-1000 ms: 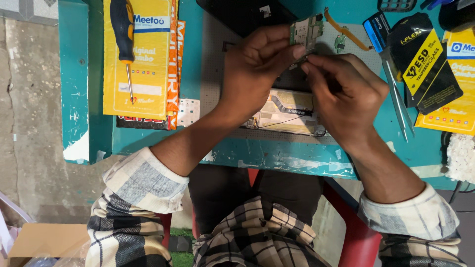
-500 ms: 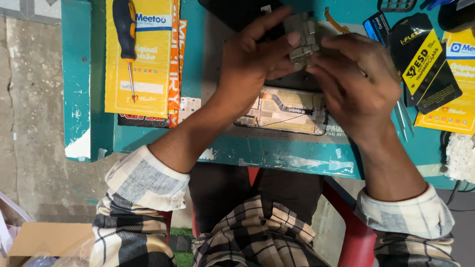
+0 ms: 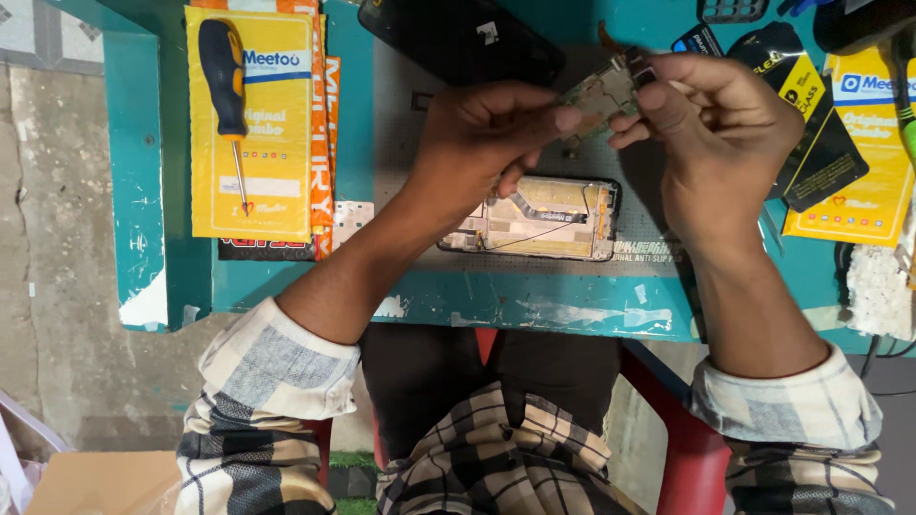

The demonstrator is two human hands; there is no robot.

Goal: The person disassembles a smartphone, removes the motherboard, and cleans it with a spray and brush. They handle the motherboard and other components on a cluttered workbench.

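My left hand [image 3: 482, 143] and my right hand [image 3: 720, 133] both pinch a small green circuit board [image 3: 603, 95], held above the teal workbench [image 3: 534, 300]. The left fingers grip its near end, the right fingers its far end. Below the hands lies an opened phone frame [image 3: 539, 221] with its inner parts showing, on a grey work mat [image 3: 658, 250]. A black phone panel [image 3: 458, 38] lies at the far side of the mat.
A screwdriver with a black and orange handle [image 3: 227, 91] rests on yellow flat packets [image 3: 250, 181] at the left. More yellow and black packets [image 3: 840, 143] lie at the right. A white cloth [image 3: 873, 291] sits at the right edge. A red chair [image 3: 687, 458] is under me.
Both hands have lifted apart slightly and shifted right, and the circuit board is turned so that more of it shows between the fingertips.
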